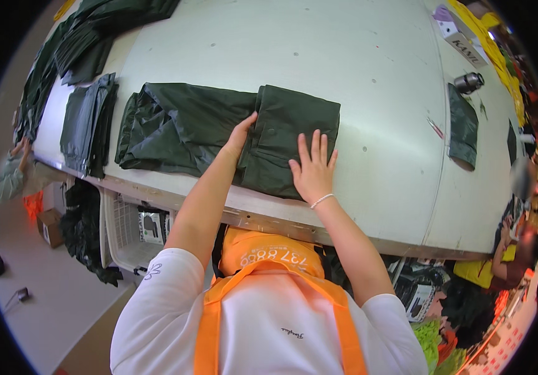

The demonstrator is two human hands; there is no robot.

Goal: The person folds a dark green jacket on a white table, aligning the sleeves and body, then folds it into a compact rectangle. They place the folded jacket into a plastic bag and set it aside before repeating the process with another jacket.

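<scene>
On the pale table lies a dark green, slightly shiny garment (187, 131), its right part folded over into a thicker panel (281, 112) with a snap button and a flap. My left hand (239, 139) is at the left edge of that panel. Its fingertips touch the fold, and most of its fingers are hidden there. My right hand (314, 174) lies flat on the panel's right part, fingers spread, with a beaded bracelet round the wrist.
Folded dark garments (86, 128) lie at the table's left, with a larger dark heap (103, 31) beyond. At right are a metal flask (468, 82), a dark fabric piece (462, 125), a pen-like tool (435, 128) and a box (462, 40). A white basket (125, 228) stands below. Other people work at both sides.
</scene>
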